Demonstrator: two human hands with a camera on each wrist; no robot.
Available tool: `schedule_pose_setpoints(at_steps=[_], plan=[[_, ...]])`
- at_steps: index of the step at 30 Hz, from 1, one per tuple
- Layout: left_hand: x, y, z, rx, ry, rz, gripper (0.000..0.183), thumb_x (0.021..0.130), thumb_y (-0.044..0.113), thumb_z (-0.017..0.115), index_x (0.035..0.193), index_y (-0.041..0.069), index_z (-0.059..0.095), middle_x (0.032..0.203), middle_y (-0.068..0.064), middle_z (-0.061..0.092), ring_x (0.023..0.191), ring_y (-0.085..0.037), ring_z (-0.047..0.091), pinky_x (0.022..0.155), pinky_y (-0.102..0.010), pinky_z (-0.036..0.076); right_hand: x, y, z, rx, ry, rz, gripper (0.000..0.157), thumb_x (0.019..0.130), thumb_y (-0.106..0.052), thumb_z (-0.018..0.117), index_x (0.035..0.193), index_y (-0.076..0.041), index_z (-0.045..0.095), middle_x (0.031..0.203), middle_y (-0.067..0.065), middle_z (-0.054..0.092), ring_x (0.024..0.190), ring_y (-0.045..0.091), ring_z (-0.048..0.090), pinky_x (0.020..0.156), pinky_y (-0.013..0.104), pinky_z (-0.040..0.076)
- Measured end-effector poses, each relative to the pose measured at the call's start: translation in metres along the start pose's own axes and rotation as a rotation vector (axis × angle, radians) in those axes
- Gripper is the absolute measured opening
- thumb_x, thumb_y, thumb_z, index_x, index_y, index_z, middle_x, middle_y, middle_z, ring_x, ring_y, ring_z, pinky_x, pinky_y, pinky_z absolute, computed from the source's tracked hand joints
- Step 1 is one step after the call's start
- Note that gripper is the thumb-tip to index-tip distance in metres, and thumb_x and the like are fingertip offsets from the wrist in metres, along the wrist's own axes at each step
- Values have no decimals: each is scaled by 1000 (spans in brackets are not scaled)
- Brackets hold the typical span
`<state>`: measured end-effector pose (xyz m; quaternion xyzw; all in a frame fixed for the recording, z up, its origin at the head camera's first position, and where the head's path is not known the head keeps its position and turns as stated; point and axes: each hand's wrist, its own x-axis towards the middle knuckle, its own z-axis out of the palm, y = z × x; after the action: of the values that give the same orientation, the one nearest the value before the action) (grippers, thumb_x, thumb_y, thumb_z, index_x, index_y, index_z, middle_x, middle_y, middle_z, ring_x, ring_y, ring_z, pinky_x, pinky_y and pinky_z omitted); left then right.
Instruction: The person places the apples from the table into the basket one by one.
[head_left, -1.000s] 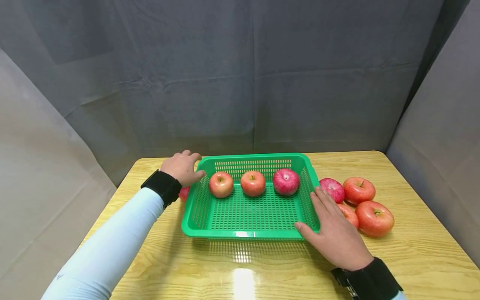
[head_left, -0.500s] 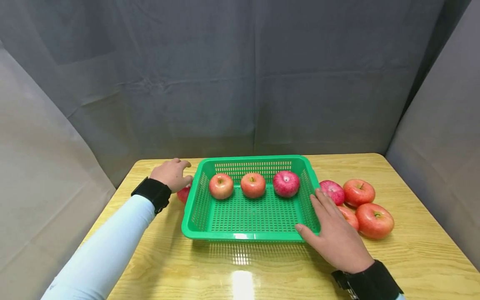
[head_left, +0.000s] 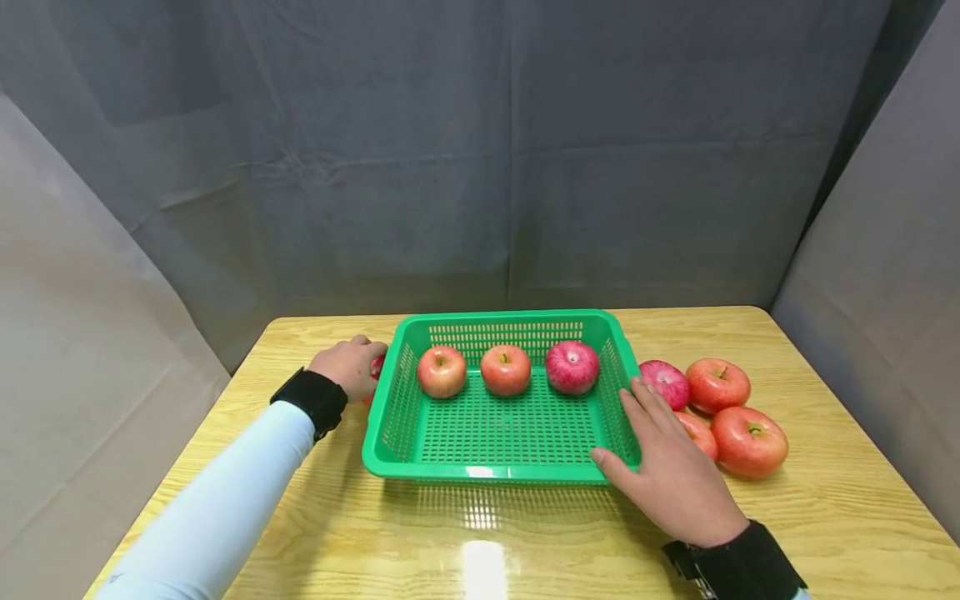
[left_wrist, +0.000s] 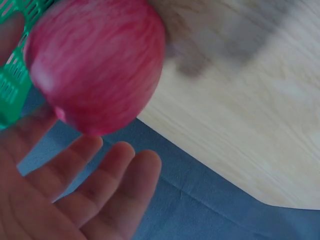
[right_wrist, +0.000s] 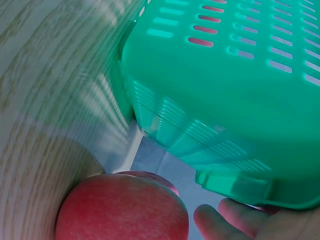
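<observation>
At the left side of the green plastic basket [head_left: 510, 473], my left hand [head_left: 347, 365] grips a red apple [left_wrist: 95, 65]. Its fingers [left_wrist: 120, 185] lie around the apple's far side, and only bits of the fruit show past them in the head view. Flat and straight-fingered, my right hand [head_left: 675, 471] rests along the basket's right rim near the front corner. In the basket's back half, a pale red apple [head_left: 442, 372], an orange-red apple [head_left: 506, 369] and a dark pink apple [head_left: 572, 367] sit in a row.
Several more apples cluster on the wooden table [head_left: 840, 467] just right of the basket, among them a large red apple [head_left: 748, 439] and a pink apple [head_left: 664, 384]. A grey cloth [head_left: 480, 167] hangs behind the table, with pale panels at both sides.
My left hand has drawn back from the basket's left rim and closed over the apple beside it. The right hand and the basket stay in place.
</observation>
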<state>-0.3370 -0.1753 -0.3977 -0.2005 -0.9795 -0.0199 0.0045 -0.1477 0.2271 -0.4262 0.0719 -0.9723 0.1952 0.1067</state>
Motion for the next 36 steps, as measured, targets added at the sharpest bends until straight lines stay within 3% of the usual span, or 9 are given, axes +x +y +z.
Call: schedule_pose_setpoints(at_steps=[14, 21, 30, 36], plan=[[6, 2, 11, -8, 44, 30, 37, 84, 34, 66, 116, 17, 57, 96, -7, 57, 85, -26, 55, 70, -48, 51, 0, 2, 0, 2, 11, 1, 90, 87, -68, 47, 147, -4, 27, 156, 11, 13, 138, 26, 10, 93, 64, 38], [4, 0, 14, -37, 56, 39, 31, 83, 31, 66, 106, 14, 55, 86, -6, 54, 76, -24, 53, 62, -45, 49, -1, 1, 1, 3, 14, -7, 90, 87, -69, 46, 147, -4, 29, 155, 11, 14, 138, 26, 11, 94, 64, 38], [4, -1, 24, -69, 38, 41, 27, 90, 27, 60, 110, 12, 50, 100, -10, 59, 87, -27, 58, 70, -49, 52, -2, 0, 1, 6, 7, -17, 89, 88, -68, 45, 147, -4, 28, 155, 12, 14, 138, 26, 11, 95, 63, 38], [5, -6, 24, -49, 41, 22, 41, 83, 38, 65, 112, 13, 51, 94, -8, 57, 79, -26, 56, 66, -46, 50, -2, 0, 1, 9, 22, -28, 88, 88, -67, 46, 147, -4, 29, 155, 11, 14, 138, 26, 11, 94, 62, 39]])
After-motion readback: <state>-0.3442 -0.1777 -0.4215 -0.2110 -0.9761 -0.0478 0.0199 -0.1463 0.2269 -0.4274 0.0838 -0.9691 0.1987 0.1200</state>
